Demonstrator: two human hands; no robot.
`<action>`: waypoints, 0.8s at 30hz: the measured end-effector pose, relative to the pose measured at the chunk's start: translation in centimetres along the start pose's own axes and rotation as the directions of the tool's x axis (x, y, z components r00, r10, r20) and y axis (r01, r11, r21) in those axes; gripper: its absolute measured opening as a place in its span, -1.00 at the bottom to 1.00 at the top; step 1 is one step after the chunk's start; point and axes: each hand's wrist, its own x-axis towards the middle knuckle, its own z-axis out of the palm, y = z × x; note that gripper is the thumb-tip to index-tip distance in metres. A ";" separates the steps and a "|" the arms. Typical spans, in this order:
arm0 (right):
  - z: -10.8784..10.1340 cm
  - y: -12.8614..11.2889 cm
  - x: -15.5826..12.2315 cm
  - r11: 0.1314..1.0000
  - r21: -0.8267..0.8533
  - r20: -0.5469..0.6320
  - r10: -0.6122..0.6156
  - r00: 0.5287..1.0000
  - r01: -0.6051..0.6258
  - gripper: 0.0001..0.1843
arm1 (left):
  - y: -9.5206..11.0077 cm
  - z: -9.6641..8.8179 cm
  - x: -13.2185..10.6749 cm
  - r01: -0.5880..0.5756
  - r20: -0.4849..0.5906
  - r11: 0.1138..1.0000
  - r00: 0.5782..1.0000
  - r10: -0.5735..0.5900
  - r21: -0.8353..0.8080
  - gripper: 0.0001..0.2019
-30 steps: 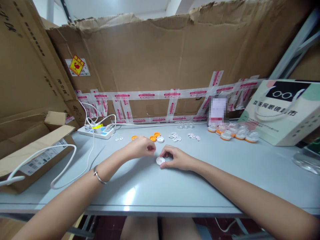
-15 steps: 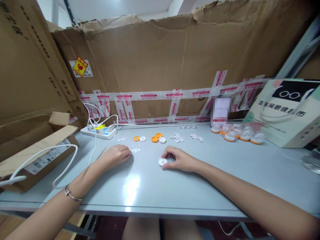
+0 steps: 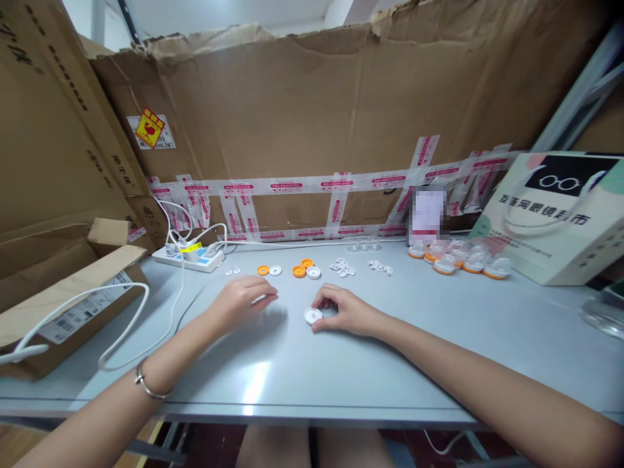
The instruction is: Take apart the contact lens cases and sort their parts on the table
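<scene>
One shallow, round, white plastic cup (image 3: 312,316), at the middle of the glossy grey tabletop (image 3: 336,383): pinched on its right side between the thumb and curled fingers of my right hand (image 3: 344,311), hollow facing up; the detail at its centre is too small to tell.

One left hand (image 3: 247,299), mine, left of the cup and apart from it: fingers close together, thumb beneath; whether a small piece sits between the tips, I cannot tell.

Far row, left to right: two tiny white plastic pieces (image 3: 233,272); one flat orange ring (image 3: 263,270) beside one flat white ring (image 3: 275,270); two round orange plastic cups (image 3: 299,272) with a second white cup (image 3: 313,273); two loose heaps of small white openwork parts (image 3: 342,267). Far right: clear-topped pieces on orange bases (image 3: 445,263).

Hazards, as I judge them: the held cup could tip or skid if my pinch bears down on one edge only. Anything slipping from my left fingertips could slide off across the smooth surface. Careless knuckles could nudge the rings, just beyond my left hand, out of order.
</scene>
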 end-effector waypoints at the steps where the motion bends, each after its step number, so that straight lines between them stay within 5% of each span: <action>1: 0.1 0.1 0.0 1.000 0.002 -0.006 -0.008 1.000 0.008 -0.63 | 1.0 0.1 0.8 -0.018 0.036 0.999 0.999 0.019 -0.046 -0.79; 5: 0.3 0.5 0.2 0.999 0.015 -0.030 -0.031 0.999 0.031 -0.64 | 3.9 1.3 4.1 -0.064 0.236 0.984 0.966 0.102 -0.165 -0.85; 11: 0.3 0.9 0.3 0.999 0.031 -0.034 -0.023 0.999 0.024 -0.62 | 3.7 2.5 6.3 -0.030 0.377 0.967 0.917 0.127 -0.253 -0.91; 18: 0.3 0.7 0.3 0.998 0.055 -0.027 -0.006 1.000 0.008 -0.63 | 3.9 2.9 6.4 -0.112 0.370 0.976 0.912 0.176 -0.187 -0.92; 24: 0.4 0.3 0.2 0.997 0.080 -0.030 0.013 0.999 -0.011 -0.67 | 3.5 3.3 5.4 -0.355 0.245 0.935 0.907 0.343 0.005 -0.88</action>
